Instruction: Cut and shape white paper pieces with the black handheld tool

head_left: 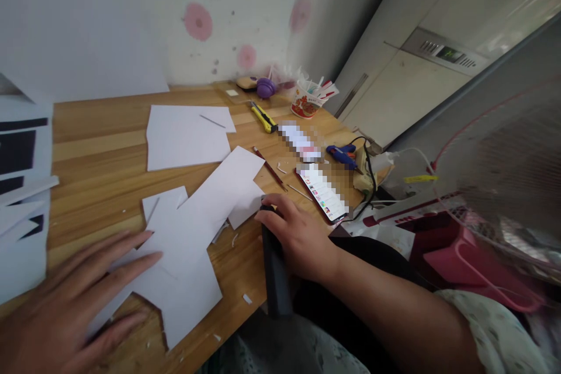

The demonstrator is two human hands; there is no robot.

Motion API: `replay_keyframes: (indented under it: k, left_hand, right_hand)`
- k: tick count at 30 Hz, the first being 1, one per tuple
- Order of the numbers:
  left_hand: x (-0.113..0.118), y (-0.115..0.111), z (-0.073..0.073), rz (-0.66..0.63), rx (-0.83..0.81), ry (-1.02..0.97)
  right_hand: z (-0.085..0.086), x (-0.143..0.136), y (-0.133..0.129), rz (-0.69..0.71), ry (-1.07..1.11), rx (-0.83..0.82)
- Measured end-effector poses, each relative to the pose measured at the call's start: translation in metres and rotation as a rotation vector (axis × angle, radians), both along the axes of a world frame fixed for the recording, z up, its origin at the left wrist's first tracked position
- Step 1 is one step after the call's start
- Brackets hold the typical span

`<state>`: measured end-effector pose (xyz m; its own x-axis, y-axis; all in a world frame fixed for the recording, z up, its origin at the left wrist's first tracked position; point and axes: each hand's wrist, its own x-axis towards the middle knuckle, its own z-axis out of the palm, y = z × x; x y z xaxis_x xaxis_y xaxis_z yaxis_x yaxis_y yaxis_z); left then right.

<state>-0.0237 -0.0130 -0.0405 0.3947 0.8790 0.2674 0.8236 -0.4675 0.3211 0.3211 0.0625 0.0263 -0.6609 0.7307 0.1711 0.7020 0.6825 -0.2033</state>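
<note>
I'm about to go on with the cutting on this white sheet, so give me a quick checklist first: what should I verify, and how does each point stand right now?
1. Left hand flat on the cut white sheet: ok, palm and fingers press its near-left part.
2. Right hand on the dark tool: ok, it grips the top, at the table edge beside the sheet.
3. Tool's blade or tip state: cannot tell, the hand covers it.
4. Left fingers away from the tool: ok, they are well apart.
5. Phone and red pencil off the sheet: ok, both lie beyond it.
6. Scraps near the sheet: not ok, small offcuts lie by it.
</note>
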Motion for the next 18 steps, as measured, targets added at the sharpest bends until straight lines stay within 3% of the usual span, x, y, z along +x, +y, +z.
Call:
replay_keyframes:
  k: [7,13,18]
  left_hand:
    - [0.012,-0.003,0.010,0.038,-0.001,-0.059]
    - [0.010,-0.001,0.022,-0.077,0.110,0.066]
    - [0.018,-0.004,0.032,-0.032,0.053,0.046]
  right_hand:
    - [0.000,0.000,0.005,0.047,0.402,0.024]
    - [0.010,-0.009,-0.006,0.005,0.598,0.117]
    - [0.016,-0.023,-0.024,-0.095,0.716,-0.105]
